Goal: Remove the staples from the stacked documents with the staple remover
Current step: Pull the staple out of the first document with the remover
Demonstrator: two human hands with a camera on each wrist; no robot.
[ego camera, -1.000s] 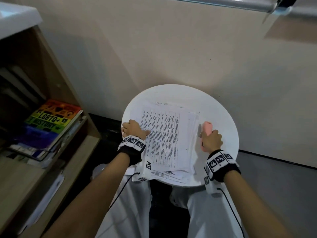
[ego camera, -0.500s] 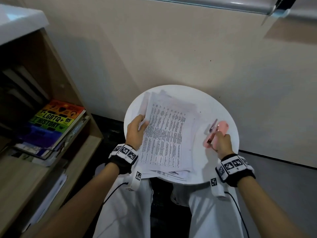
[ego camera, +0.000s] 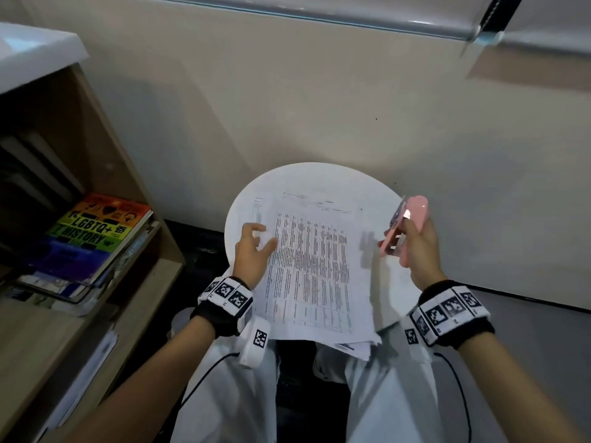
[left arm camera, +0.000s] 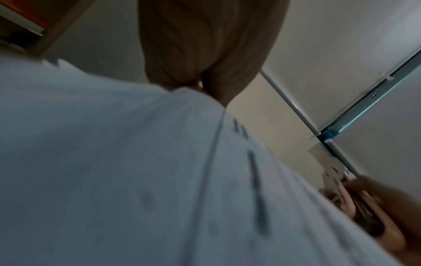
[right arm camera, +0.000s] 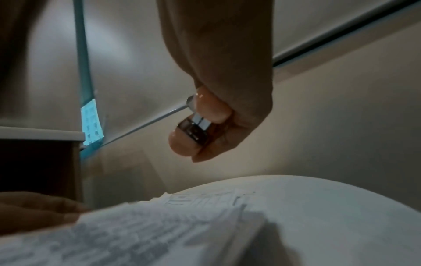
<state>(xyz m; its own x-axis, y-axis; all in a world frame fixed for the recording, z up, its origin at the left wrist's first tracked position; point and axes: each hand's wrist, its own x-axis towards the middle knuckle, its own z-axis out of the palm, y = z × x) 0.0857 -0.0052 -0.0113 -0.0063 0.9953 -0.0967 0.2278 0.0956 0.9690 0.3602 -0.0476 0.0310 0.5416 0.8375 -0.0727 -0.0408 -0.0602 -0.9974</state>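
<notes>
A stack of printed documents lies flat on the round white table, its near edge hanging over the rim. My left hand is at the stack's left edge, fingers loosely spread and blurred, the thumb touching the top sheet. My right hand grips a pink staple remover and holds it in the air over the table's right side, apart from the paper. In the right wrist view the staple remover shows its metal jaws between my fingers, above the documents. No staple can be made out.
A wooden bookshelf stands close on the left with a stack of books on its shelf. The beige wall is right behind the table. My knees in white trousers are under the table's near edge.
My left hand lifted the stack's left edge, then let it down; the sheets now lie flat. My right hand has raised the staple remover off the table, up and to the right.
</notes>
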